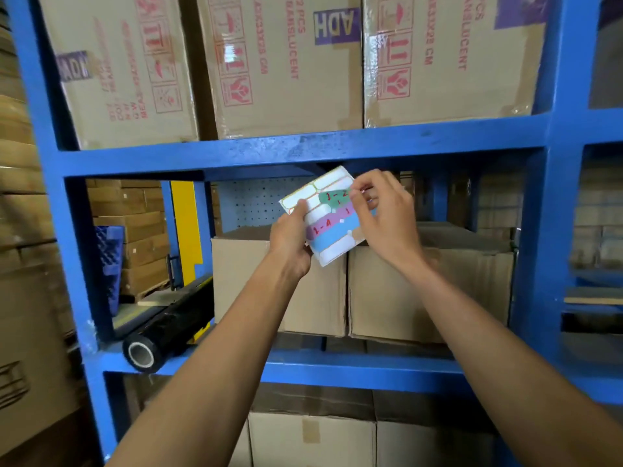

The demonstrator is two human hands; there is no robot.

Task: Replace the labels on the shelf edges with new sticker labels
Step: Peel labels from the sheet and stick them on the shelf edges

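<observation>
My left hand [290, 238] holds a sheet of sticker labels [328, 227] by its left edge, tilted, just below the upper blue shelf edge [303, 148]. The sheet carries coloured strips in green, purple and light blue with red handwriting, plus white labels with coloured borders. My right hand [384, 210] pinches at the right side of the sheet, fingertips on a sticker near the green strip. Whether the sticker is lifted off the sheet I cannot tell. The shelf edge above shows a pale scuffed patch [303, 143] and no label.
Cardboard boxes [279, 62] fill the upper shelf. Two brown boxes [421, 291] stand on the middle shelf behind my hands. A black roll of stretch film [158, 335] lies at the shelf's left. Blue uprights [556, 197] frame the bay. More boxes [310, 439] sit below.
</observation>
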